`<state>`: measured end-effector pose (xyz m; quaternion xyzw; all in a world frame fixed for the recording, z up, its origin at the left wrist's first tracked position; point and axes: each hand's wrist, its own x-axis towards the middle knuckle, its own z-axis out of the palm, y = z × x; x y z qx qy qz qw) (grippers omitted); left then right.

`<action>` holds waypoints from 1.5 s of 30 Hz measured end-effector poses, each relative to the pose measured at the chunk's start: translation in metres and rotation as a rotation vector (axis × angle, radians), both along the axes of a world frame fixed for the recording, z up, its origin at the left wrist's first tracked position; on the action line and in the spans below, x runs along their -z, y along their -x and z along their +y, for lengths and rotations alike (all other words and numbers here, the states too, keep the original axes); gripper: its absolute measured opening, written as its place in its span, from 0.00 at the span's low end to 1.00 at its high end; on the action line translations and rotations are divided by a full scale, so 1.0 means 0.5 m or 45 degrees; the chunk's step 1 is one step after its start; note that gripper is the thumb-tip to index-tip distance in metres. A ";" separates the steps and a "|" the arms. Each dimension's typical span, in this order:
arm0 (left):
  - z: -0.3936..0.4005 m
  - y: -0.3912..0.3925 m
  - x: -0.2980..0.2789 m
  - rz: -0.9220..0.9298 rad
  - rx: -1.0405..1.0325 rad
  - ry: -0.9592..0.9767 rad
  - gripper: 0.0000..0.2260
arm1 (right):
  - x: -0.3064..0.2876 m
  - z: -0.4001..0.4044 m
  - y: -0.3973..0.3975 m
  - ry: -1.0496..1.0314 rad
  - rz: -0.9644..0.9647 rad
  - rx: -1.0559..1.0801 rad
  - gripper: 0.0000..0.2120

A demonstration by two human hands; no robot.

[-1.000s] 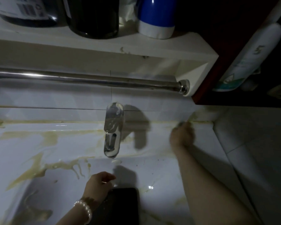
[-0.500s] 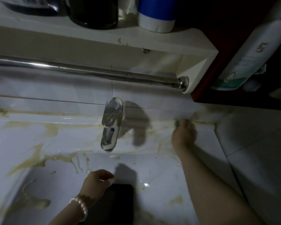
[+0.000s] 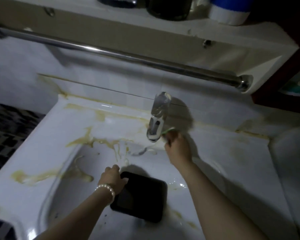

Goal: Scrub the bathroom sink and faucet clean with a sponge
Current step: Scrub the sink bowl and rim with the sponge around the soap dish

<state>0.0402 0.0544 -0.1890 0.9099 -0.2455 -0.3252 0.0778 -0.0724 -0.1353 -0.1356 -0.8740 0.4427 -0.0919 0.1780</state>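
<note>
A white sink (image 3: 47, 135) streaked with yellowish-brown grime fills the view. The chrome faucet (image 3: 157, 116) rises from its back ledge. My right hand (image 3: 177, 148) grips a green-edged sponge (image 3: 168, 131) right beside the faucet's spout; motion blur hides most of the sponge. Down in the basin, my left hand (image 3: 112, 179), with a pearl bracelet on the wrist, holds the edge of a black square container (image 3: 142, 198).
A steel towel bar (image 3: 111, 51) runs under a white shelf (image 3: 145, 32) that carries a dark jar and a blue-and-white bottle (image 3: 230, 11). A dark red cabinet (image 3: 284, 84) stands at the right. A dark patterned floor (image 3: 5, 129) lies at the left.
My right hand has left the back right corner of the ledge and moved left to the faucet with the sponge. The view has shifted to the left. My left hand stays on the black container.
</note>
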 end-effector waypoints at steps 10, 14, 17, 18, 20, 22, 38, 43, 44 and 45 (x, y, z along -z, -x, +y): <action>0.075 0.022 0.038 0.116 0.066 -0.031 0.18 | 0.011 0.068 -0.034 0.230 0.120 0.113 0.16; 0.079 0.020 0.044 0.155 0.126 0.009 0.13 | 0.008 0.068 -0.008 0.670 0.177 -0.486 0.20; 0.077 0.022 0.046 0.186 0.273 0.018 0.12 | -0.007 0.024 0.071 0.816 0.337 -0.614 0.15; 0.076 0.021 0.042 0.193 0.289 0.012 0.12 | -0.011 0.010 0.104 0.872 0.417 -0.678 0.15; 0.069 0.018 0.031 0.217 0.274 0.039 0.11 | -0.028 -0.019 0.164 0.877 0.613 -0.800 0.18; 0.054 0.012 0.006 0.191 0.291 0.142 0.06 | -0.053 -0.048 0.214 0.820 0.807 -0.834 0.20; 0.017 -0.060 -0.197 -0.193 1.057 0.328 0.09 | 0.003 0.007 0.271 0.379 1.071 -0.254 0.14; 0.075 -0.112 -0.205 -0.217 0.901 0.369 0.06 | 0.031 0.211 0.348 -0.133 1.198 -0.275 0.19; 0.083 -0.122 -0.206 -0.211 0.864 0.396 0.06 | 0.038 0.257 0.352 -0.259 1.135 -0.248 0.21; 0.089 -0.130 -0.208 -0.204 0.824 0.428 0.05 | 0.045 0.295 0.341 -0.392 1.050 -0.211 0.22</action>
